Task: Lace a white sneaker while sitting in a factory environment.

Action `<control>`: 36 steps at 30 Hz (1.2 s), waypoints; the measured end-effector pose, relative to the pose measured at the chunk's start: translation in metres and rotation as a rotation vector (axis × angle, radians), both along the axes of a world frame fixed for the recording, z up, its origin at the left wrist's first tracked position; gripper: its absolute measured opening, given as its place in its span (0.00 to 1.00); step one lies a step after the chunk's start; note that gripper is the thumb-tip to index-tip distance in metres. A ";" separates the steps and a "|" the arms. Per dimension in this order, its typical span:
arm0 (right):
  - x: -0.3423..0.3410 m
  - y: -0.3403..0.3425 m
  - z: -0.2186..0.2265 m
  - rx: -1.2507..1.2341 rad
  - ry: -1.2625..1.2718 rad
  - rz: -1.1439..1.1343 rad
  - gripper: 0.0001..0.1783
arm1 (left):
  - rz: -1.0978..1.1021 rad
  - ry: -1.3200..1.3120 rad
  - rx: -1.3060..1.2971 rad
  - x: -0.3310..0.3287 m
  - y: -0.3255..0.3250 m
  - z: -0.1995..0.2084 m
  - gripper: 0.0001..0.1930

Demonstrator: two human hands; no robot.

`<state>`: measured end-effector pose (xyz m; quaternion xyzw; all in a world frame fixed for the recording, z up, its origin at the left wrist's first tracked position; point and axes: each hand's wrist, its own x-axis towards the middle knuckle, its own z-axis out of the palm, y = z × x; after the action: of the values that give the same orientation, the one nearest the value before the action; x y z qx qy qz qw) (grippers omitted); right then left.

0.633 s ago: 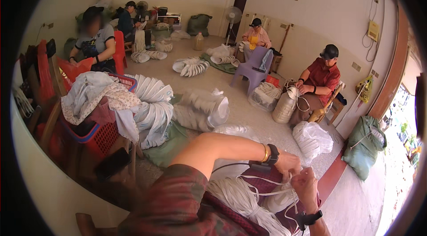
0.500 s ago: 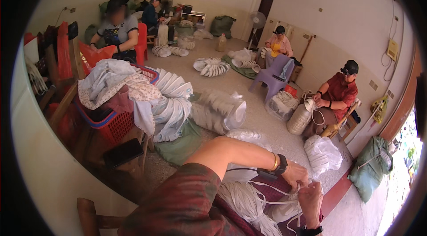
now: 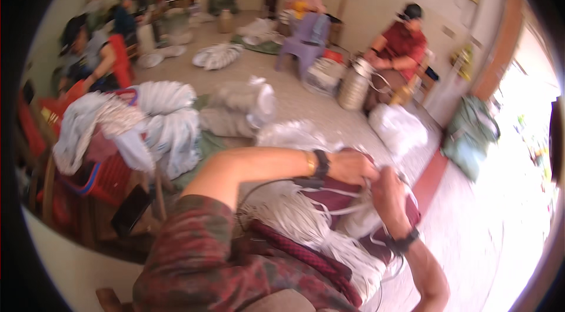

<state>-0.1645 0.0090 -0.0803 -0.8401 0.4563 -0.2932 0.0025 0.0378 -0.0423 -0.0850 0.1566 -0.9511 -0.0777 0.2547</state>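
My left hand (image 3: 351,168) and my right hand (image 3: 389,194) are close together over my lap, both with fingers closed on a white flat cord (image 3: 347,211). The picture is smeared by motion, so the exact grip is hard to make out. Below them lies a thick bundle of white cords (image 3: 294,218) on a maroon cloth (image 3: 332,195). Partly behind my right hand, a pale rounded piece (image 3: 358,222) rests on that cloth. A dark band circles each wrist, and a thin dark cable runs by my left one.
A red basket (image 3: 112,179) heaped with clothes stands at left, beside stacked white curved pieces (image 3: 173,135). Wrapped stacks (image 3: 241,103) and a white plastic bag (image 3: 399,129) lie ahead. Co-workers sit further off, one in red (image 3: 400,47). A green sack (image 3: 471,138) leans by the doorway.
The view has swung right and down, so the room sits further left. My hands remain together at the cord, and more of my right forearm shows.
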 end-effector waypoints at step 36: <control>-0.057 0.035 0.046 0.168 0.099 0.088 0.27 | 0.204 0.225 0.140 -0.066 0.000 0.008 0.02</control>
<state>-0.2217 0.0436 -0.0348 -0.8697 0.4413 -0.2117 0.0635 -0.0280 -0.0421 -0.0774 0.2602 -0.8879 -0.1346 0.3546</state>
